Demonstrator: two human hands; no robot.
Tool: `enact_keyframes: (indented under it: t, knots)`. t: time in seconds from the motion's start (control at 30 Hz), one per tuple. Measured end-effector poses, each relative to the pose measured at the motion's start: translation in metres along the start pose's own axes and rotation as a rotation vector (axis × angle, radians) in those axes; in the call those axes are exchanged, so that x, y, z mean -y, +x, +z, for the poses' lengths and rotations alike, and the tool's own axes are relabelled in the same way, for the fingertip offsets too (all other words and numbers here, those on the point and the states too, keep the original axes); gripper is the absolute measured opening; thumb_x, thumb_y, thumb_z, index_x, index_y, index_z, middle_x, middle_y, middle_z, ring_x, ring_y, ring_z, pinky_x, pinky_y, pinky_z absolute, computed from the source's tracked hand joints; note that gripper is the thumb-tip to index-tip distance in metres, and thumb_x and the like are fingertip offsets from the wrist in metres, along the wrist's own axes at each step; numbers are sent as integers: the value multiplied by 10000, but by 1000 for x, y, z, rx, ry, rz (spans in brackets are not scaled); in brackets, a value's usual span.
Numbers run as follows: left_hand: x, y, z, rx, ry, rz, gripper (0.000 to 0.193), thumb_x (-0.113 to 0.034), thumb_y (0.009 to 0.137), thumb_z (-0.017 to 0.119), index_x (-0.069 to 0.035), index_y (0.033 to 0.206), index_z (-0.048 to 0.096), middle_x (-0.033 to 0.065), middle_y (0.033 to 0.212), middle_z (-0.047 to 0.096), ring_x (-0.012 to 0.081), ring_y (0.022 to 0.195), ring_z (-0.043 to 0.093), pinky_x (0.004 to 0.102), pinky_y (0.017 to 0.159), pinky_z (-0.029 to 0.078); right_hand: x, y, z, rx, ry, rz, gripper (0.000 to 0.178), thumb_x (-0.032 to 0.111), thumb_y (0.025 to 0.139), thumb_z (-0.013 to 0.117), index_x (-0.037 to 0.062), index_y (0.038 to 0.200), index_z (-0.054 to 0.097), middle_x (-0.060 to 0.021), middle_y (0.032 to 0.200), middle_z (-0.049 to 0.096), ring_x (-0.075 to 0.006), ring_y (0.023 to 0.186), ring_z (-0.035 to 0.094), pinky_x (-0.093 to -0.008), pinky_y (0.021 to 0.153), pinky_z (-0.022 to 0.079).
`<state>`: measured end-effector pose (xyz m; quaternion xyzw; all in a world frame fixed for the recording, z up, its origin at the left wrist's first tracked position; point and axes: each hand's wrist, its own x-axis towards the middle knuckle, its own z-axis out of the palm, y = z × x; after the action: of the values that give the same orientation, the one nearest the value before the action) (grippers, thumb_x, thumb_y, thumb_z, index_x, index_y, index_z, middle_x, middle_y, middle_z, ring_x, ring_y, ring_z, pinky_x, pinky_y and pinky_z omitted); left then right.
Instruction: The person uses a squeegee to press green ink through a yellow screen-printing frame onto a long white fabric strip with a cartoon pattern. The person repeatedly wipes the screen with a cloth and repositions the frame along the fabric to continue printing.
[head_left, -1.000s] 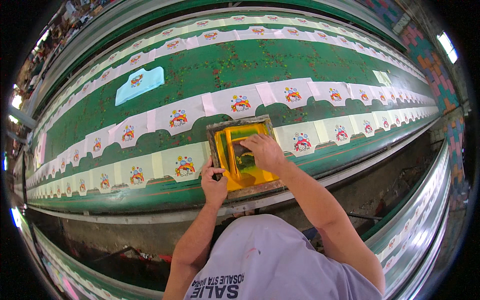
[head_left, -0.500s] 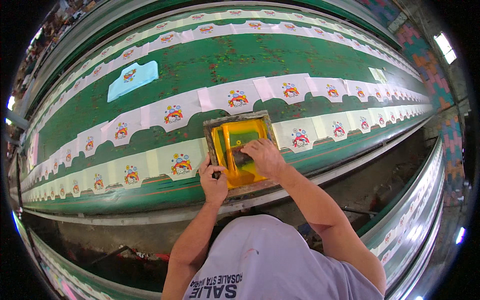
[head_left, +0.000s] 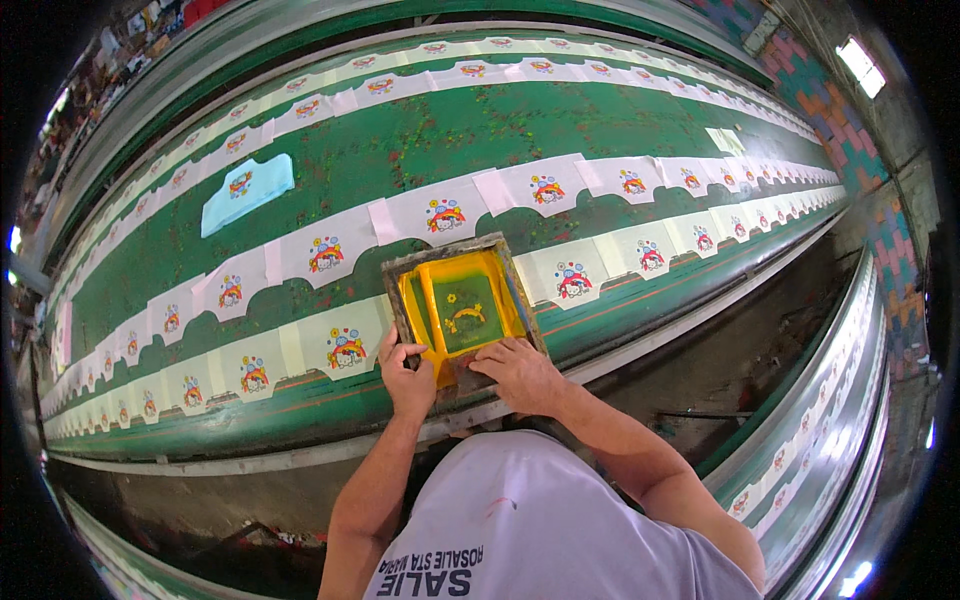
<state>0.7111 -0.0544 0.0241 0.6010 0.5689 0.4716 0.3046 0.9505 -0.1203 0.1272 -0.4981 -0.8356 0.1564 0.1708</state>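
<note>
Frame (head_left: 443,251) lies between 2 printed cloths (head_left: 345,347) in the near row — left hand (head_left: 407,378) curled round its left edge, likely steadying it; right hand (head_left: 520,375) half-curled at its near side, any hold hidden.

Pale lavender-grey shirt (head_left: 520,480), short sleeve (head_left: 705,545), dark lettering (head_left: 428,578), small reddish smudge (head_left: 497,508), bare forearms (head_left: 625,440)

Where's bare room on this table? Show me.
The widest bare strip of green table lies between the inner rows of printed cloths, from the blue cloth to the pale cloth. The near side is crowded: two cloth rows, plus the frame with the left hand and right hand at it.
</note>
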Motion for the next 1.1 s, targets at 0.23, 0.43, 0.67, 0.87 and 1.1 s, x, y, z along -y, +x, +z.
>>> enact_keyframes:
  t: [0.23, 0.43, 0.67, 0.87, 1.1]
  knots:
    - [-20, 5, -1, -18, 11, 34, 237, 107, 778, 732, -57, 949, 734, 333, 1587, 592, 436, 1489, 568, 502, 1257, 406, -30, -34, -14, -382, 62, 123, 434, 168, 905, 862, 66, 1313, 757, -166, 1369, 702, -375, 1326, 646, -520, 1130, 518]
    - [-61, -2, 43, -13, 3, 85, 271, 123, 783, 721, -61, 983, 714, 339, 1586, 588, 437, 1490, 565, 506, 1251, 408, -81, -84, -29, -495, 575, 537, 382, 115, 953, 828, 25, 1317, 760, -212, 1394, 709, -416, 1323, 659, -499, 1121, 548]
    - [-89, -17, 143, -16, -46, 101, 237, 106, 810, 725, -57, 982, 712, 331, 1615, 575, 431, 1496, 561, 510, 1275, 380, -156, -137, -53, -589, 472, 442, 400, 5, 939, 807, 39, 1333, 750, -195, 1401, 711, -373, 1337, 657, -449, 1165, 504]
    - [-102, -30, 192, -7, -70, 83, 219, 102, 807, 724, -42, 971, 714, 332, 1625, 568, 427, 1500, 563, 494, 1261, 405, -196, -171, -78, -576, 478, 412, 411, 18, 933, 814, 28, 1338, 739, -194, 1410, 705, -380, 1347, 646, -468, 1171, 498]
    - [-99, -35, 208, -7, -116, -16, 232, 121, 782, 732, -22, 964, 725, 305, 1629, 584, 397, 1510, 572, 453, 1257, 422, -212, -187, -90, -525, 481, 360, 413, 23, 931, 817, 37, 1336, 739, -178, 1410, 704, -388, 1345, 632, -475, 1163, 497]
